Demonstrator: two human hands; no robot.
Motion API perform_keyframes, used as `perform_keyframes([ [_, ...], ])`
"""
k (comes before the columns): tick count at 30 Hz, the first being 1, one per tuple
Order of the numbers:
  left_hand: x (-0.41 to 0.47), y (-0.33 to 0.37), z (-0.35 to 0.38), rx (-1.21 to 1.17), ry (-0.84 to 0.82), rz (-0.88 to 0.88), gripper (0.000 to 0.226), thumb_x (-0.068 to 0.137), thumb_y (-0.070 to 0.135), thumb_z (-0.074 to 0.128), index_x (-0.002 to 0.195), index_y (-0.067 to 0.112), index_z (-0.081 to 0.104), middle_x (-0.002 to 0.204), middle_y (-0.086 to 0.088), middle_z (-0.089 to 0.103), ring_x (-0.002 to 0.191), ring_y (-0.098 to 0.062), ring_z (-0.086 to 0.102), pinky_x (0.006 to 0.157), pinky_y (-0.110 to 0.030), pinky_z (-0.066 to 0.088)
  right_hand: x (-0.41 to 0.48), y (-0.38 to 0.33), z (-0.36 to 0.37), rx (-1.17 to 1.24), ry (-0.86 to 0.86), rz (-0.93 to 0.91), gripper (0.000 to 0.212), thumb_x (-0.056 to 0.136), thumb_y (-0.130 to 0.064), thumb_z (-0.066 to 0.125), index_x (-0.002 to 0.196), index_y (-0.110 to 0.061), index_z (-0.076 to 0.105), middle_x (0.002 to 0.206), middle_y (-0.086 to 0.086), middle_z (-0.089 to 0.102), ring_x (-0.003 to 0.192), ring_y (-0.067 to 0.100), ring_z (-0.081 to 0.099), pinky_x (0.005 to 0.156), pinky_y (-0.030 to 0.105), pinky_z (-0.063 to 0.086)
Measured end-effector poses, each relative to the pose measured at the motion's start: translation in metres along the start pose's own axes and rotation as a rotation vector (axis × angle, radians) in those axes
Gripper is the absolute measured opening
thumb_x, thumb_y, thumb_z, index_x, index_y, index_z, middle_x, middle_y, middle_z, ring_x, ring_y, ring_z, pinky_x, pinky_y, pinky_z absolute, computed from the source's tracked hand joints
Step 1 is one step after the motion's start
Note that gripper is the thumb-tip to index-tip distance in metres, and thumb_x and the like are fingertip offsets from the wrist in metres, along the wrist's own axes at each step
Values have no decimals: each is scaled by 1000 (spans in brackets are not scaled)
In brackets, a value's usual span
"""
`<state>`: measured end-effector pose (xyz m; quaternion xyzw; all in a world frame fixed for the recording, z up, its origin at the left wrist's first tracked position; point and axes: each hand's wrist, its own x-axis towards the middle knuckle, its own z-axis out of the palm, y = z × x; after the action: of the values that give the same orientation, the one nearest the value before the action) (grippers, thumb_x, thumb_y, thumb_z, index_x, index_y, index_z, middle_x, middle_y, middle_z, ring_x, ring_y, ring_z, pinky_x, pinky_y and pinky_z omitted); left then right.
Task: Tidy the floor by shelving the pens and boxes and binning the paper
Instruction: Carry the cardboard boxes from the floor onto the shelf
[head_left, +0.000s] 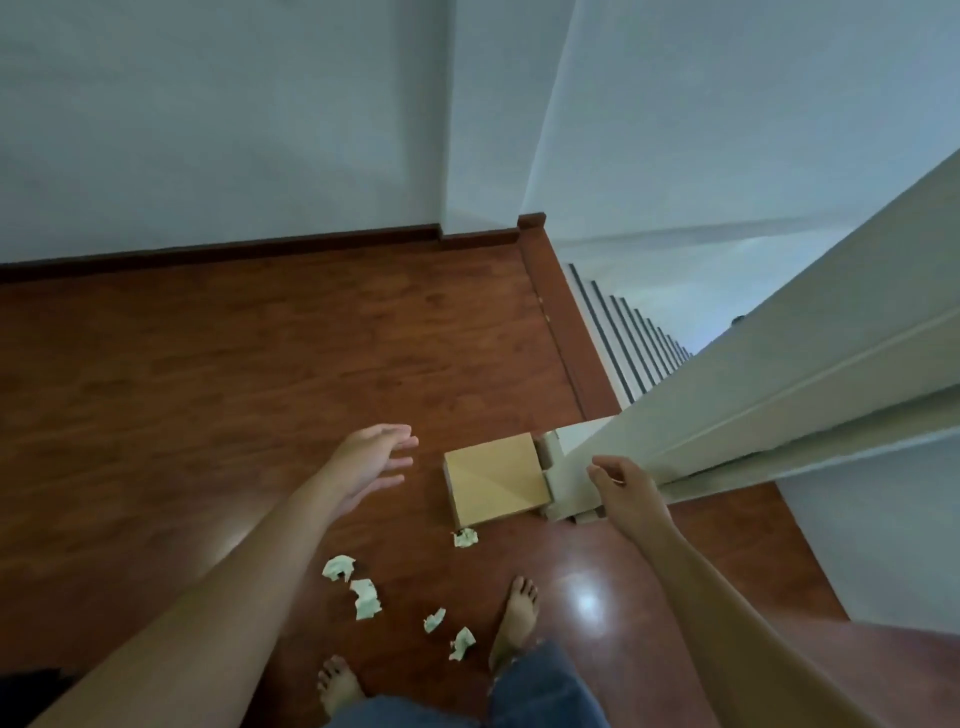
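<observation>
A tan cardboard box (496, 480) lies flat on the red-brown wooden floor (234, 374), next to the foot of a pale partition. My left hand (371, 462) hovers to the left of the box, fingers spread and holding nothing. On the box's right, my right hand (626, 491) hangs with loosely curled fingers, also holding nothing. Several crumpled pale paper scraps lie nearer me: one just below the box (465, 538), one at the left (339, 566), another (366, 598) beside it, and smaller ones (461, 643) by my feet. No pens are visible.
A pale partition or door panel (779, 395) runs from the right down to the box. Beyond the floor's raised edge a staircase (628, 338) drops away. Blue-white walls (234, 130) with a dark skirting board close the back. My bare feet (514, 623) stand among the scraps.
</observation>
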<state>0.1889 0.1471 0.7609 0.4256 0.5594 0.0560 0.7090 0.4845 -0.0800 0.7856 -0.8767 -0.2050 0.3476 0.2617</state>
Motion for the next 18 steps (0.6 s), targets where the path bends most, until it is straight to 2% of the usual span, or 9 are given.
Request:
perform_keyframes([
  [2, 27, 0, 10, 4, 26, 3, 32, 109, 33, 59, 138, 20, 67, 132, 1, 74, 122, -25, 71, 107, -49, 57, 36, 4, 6, -10, -53, 6, 28, 102, -33, 66, 125, -18, 70, 111, -7, 71, 104, 16, 67, 94, 42, 59],
  [4, 65, -3, 20, -10, 53, 5, 33, 110, 32, 59, 140, 19, 66, 133, 0, 73, 124, -26, 69, 108, -49, 57, 79, 15, 18, -55, -86, 9, 38, 102, -38, 65, 134, -17, 68, 128, 0, 71, 113, 19, 66, 100, 43, 56],
  [5, 84, -7, 24, -11, 61, 0, 33, 110, 31, 58, 140, 19, 65, 134, -1, 72, 125, -26, 69, 109, -49, 56, 100, 22, 25, -79, -96, 1, 40, 103, -38, 63, 136, -17, 67, 134, 1, 70, 118, 21, 65, 101, 37, 52],
  [7, 131, -28, 32, -12, 82, -2, 33, 111, 30, 56, 141, 18, 64, 135, -2, 71, 126, -28, 68, 110, -51, 55, 139, 35, 43, -161, -119, -25, 40, 106, -35, 59, 140, -14, 66, 139, 1, 67, 127, 23, 62, 93, 23, 39],
  [8, 151, -36, 35, -14, 82, -2, 33, 111, 30, 56, 141, 17, 64, 135, -2, 71, 127, -28, 67, 110, -51, 55, 156, 42, 51, -178, -126, -9, 41, 108, -34, 57, 142, -13, 64, 139, 2, 66, 128, 23, 61, 89, 20, 35],
  [12, 264, -94, 40, 28, 87, 3, 33, 111, 31, 57, 141, 18, 63, 136, -2, 71, 128, -28, 66, 111, -51, 55, 237, 92, 104, -130, -137, -38, 46, 109, -37, 54, 148, -13, 59, 142, 7, 65, 114, 18, 57, 89, 24, 36],
  [15, 325, -141, 51, 58, 88, -44, 31, 110, 30, 58, 138, 18, 65, 136, -3, 71, 131, -29, 65, 113, -52, 53, 286, 134, 145, -115, -124, -22, 44, 107, -35, 58, 145, -13, 62, 139, 7, 67, 110, 16, 57, 88, 24, 37],
  [18, 399, -201, 67, 87, 73, -59, 26, 109, 27, 60, 133, 25, 69, 140, -1, 65, 137, -28, 57, 113, -49, 50, 344, 180, 199, -132, -146, -13, 40, 105, -36, 61, 140, -18, 65, 134, 4, 69, 107, 16, 58, 90, 29, 42],
])
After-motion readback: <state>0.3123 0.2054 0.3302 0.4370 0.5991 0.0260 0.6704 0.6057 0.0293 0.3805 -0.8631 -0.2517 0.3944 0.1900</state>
